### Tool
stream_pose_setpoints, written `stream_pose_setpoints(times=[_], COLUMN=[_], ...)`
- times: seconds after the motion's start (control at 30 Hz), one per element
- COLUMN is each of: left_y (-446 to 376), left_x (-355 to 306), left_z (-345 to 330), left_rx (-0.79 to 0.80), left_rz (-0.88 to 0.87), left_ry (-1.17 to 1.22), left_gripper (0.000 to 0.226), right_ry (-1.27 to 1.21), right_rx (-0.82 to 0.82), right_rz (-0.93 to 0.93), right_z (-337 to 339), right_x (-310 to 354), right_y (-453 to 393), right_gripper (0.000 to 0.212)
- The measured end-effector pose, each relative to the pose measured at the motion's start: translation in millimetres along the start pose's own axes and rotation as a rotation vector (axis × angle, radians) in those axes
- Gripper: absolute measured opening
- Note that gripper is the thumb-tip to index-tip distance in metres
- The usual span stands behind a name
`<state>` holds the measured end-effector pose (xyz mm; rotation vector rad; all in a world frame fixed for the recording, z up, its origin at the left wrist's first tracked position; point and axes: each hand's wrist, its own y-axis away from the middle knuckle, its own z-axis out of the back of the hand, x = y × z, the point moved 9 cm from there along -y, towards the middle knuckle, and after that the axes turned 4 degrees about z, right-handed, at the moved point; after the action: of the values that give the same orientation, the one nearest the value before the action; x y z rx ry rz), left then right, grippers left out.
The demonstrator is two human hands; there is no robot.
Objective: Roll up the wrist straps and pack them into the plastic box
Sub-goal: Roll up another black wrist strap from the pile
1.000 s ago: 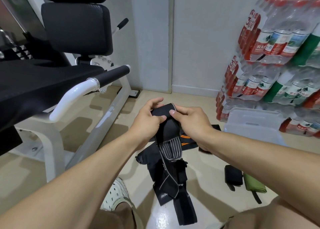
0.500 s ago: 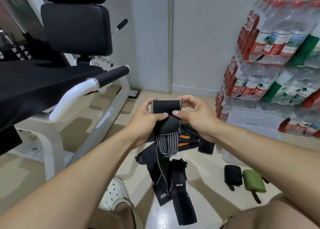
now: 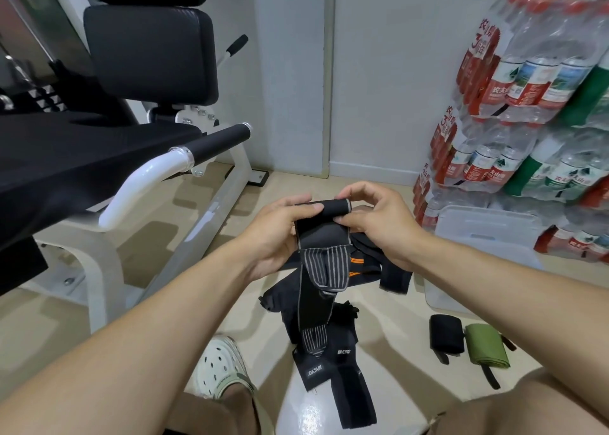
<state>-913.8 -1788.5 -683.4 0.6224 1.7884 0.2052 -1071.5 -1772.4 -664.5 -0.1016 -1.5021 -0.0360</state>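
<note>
A black wrist strap (image 3: 321,237) with grey striped sections hangs between my hands, its top end curled into a small roll. My left hand (image 3: 276,227) pinches the roll's left end. My right hand (image 3: 372,220) pinches its right end with thumb and fingers. The strap's tail drops onto a pile of black straps (image 3: 329,352) on the floor. A rolled black strap (image 3: 446,335) and a rolled green strap (image 3: 486,345) lie on the floor to the right. The clear plastic box (image 3: 487,233) sits behind my right forearm, partly hidden.
A gym machine with black pads and a white handle bar (image 3: 148,177) fills the left side. Stacked packs of water bottles (image 3: 527,105) stand against the wall at right. My shoe (image 3: 219,368) and knees are at the bottom.
The strap's top end has been turned over into a tighter roll, and both hands have risen slightly. The hanging tail has been drawn upward.
</note>
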Motion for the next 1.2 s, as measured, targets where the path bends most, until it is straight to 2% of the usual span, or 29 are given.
stream_pose_setpoints(times=[0.2, 0.3, 0.47, 0.63, 0.87, 1.0, 1.13, 1.2], left_y=[1, 1, -1, -4, -2, 0, 4, 5], left_x=[-2, -4, -5, -4, -7, -5, 4, 4], left_z=[1, -2, -3, -5, -6, -3, -9, -10], left_rx=[0.054, 0.090, 0.100, 0.084, 0.076, 0.072, 0.117, 0.106], left_rz=[-0.002, -0.024, -0.075, -0.101, -0.120, -0.068, 0.014, 0.023], left_ry=[-0.021, -0.046, -0.113, -0.153, -0.106, -0.129, -0.154, -0.134], left_gripper=[0.052, 0.055, 0.056, 0.050, 0.052, 0.042, 0.048, 0.041], right_ry=[-0.040, -0.037, -0.082, -0.060, -0.028, -0.046, -0.021, -0.014], right_rx=[0.106, 0.102, 0.180, 0.117, 0.080, 0.070, 0.004, 0.000], right_rz=[-0.071, -0.048, -0.132, -0.103, -0.031, -0.007, 0.009, 0.017], right_z=[-4, -1, -5, -5, -3, -5, 3, 4], right_x=[-2, -1, -12, -10, -2, 2, 3, 2], right_y=[5, 3, 3, 3, 2, 2, -2, -3], right_gripper=[0.038, 0.047, 0.055, 0.045, 0.040, 0.040, 0.043, 0.044])
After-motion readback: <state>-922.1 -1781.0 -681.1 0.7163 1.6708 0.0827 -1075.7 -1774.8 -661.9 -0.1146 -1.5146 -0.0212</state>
